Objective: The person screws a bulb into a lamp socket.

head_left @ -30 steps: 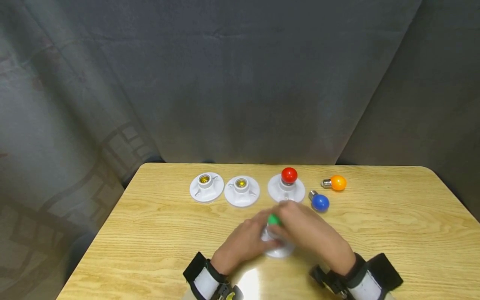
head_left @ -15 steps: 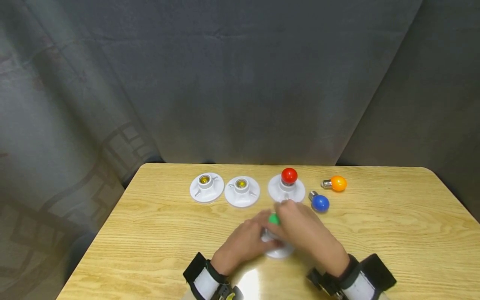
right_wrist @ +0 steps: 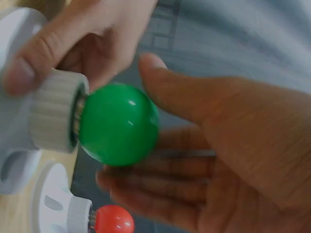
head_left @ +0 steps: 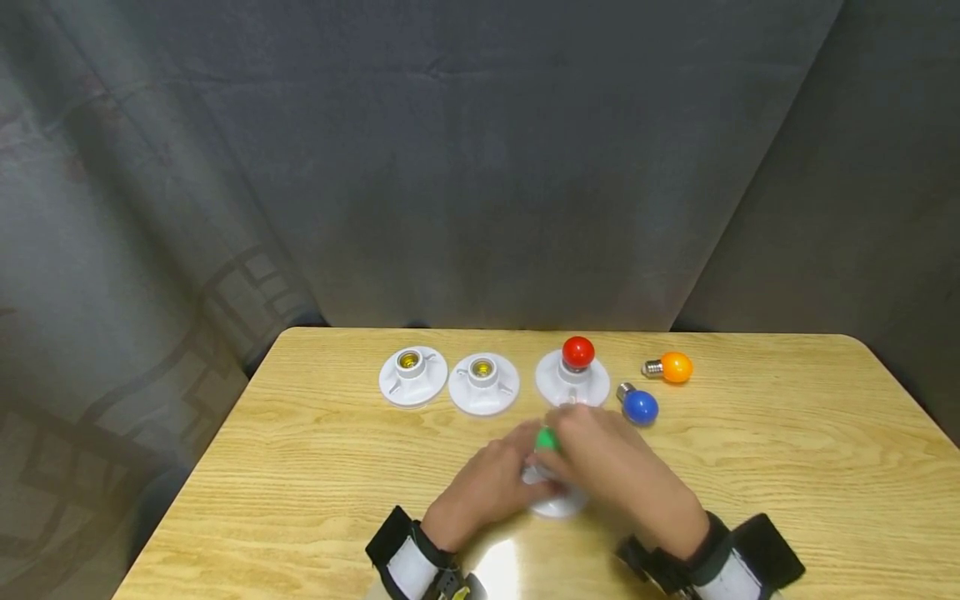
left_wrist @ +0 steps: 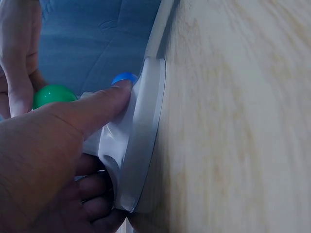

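A green light bulb sits with its screw base in the mouth of a white lamp holder; a strip of thread shows between glass and socket. My left hand grips that lamp holder, the thumb laid on its base and the fingers curled beneath its rim. Around the green bulb is my right hand. In the right wrist view its fingers lie fairly straight beside the glass, and the thumb stands off the bulb. Motion blurs this hand. From the head, both hands cover much of the holder.
A red bulb stands in another lamp holder behind. Two bulbless lamp holders, one left of the other, sit at the back. An orange bulb and a blue bulb lie on the wooden table.
My right hand and wrist shift slightly, left and then back right, around the green bulb. The left hand and the lamp holder stay in place.
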A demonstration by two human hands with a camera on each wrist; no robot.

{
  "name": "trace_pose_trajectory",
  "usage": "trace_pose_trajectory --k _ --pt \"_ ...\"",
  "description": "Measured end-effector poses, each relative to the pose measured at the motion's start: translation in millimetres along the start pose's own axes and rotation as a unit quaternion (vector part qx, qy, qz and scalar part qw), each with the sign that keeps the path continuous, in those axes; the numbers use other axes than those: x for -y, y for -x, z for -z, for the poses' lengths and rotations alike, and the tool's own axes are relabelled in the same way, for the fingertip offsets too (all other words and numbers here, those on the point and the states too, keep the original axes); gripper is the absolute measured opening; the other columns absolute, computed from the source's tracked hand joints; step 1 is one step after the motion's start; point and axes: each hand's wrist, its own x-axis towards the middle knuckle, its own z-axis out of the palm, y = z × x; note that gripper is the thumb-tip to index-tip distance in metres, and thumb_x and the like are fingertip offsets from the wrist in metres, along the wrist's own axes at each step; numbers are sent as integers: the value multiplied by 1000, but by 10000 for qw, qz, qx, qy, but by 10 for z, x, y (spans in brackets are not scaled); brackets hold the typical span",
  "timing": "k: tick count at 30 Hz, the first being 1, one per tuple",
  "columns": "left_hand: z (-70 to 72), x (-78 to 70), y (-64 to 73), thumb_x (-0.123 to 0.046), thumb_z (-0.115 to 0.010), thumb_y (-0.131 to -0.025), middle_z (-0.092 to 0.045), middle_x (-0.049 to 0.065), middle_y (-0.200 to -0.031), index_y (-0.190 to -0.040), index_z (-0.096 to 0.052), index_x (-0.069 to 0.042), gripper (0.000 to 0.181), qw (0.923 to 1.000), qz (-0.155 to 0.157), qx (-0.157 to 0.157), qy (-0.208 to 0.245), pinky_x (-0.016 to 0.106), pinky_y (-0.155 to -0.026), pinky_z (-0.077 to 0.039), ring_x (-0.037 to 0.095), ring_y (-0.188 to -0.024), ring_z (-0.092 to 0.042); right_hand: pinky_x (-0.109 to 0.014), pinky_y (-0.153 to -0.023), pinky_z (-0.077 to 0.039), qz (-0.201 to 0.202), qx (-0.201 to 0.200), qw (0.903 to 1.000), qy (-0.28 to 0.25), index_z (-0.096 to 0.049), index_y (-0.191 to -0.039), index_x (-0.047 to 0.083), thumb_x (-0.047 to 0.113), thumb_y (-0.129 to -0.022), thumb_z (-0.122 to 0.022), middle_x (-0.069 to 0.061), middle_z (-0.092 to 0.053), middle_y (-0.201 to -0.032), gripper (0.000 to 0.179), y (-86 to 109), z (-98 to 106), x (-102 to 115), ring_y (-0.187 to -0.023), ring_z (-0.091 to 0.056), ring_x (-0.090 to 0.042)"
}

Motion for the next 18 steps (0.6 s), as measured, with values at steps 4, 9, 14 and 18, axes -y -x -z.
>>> trace_pose_trajectory --k 4,9,14,18 --pt "0 -8 1 -54 -66 -85 -55 3 -143 -151 -34 -23 79 9996 265 44 8 35 -97 -54 23 -117 -62 -20 -67 -54 378 357 9984 -207 -72 -108 17 18 -80 -77 4 -70 -103 29 32 81 -19 -77 -61 -5" --pt "6 -21 8 -56 -66 -84 -55 3 -142 -150 -36 -23 79 9987 475 117 129 35 -100 -52 21 -120 -61 -31 -81 -59 677 635 9952 -295 -70 -118 18 -4 -77 -71 1 -69 -115 46 57 130 -42 -96 -68 -16" --pt "5 -24 7 -55 -66 -85 -43 0 -153 -151 -34 -26 78 9989 408 154 148 38 -112 -42 20 -135 -48 -27 -78 -58 763 620 9947 -291 -72 -113 18 -8 -75 -69 1 -70 -107 47 60 126 -53 -92 -67 -14" --pt "2 -19 -1 -51 -68 -85 -43 -1 -153 -149 -38 -27 74 9994 316 99 124 37 -114 -40 19 -137 -46 -26 -76 -58 892 565 9941 -260 -72 -111 19 -9 -74 -68 2 -70 -104 47 57 116 -68 -91 -67 -13"
